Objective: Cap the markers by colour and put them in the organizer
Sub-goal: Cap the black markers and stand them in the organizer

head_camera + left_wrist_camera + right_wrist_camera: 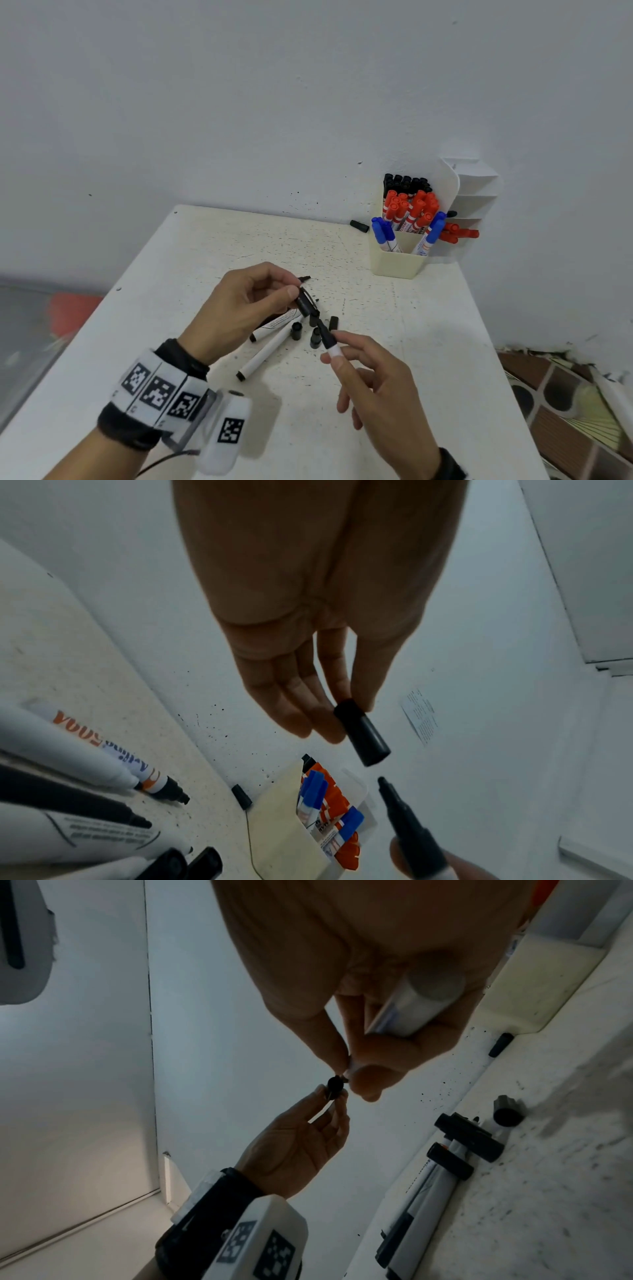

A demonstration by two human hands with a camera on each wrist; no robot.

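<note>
Left hand [246, 305] pinching a black cap [306, 305], right hand [370, 373] gripping an uncapped black marker [329, 342] by its white barrel — tip aimed at the cap's mouth, not seated yet. Just beyond on the worktop [428, 359]: a few bare markers [263, 356] and a scatter of loose black caps [315, 337], so a handful left to do. Farther back by the wall, organizer [394, 263] already packed with capped black, red and blue ones — looks mostly done. One stray cap [359, 226] beside it.
</note>
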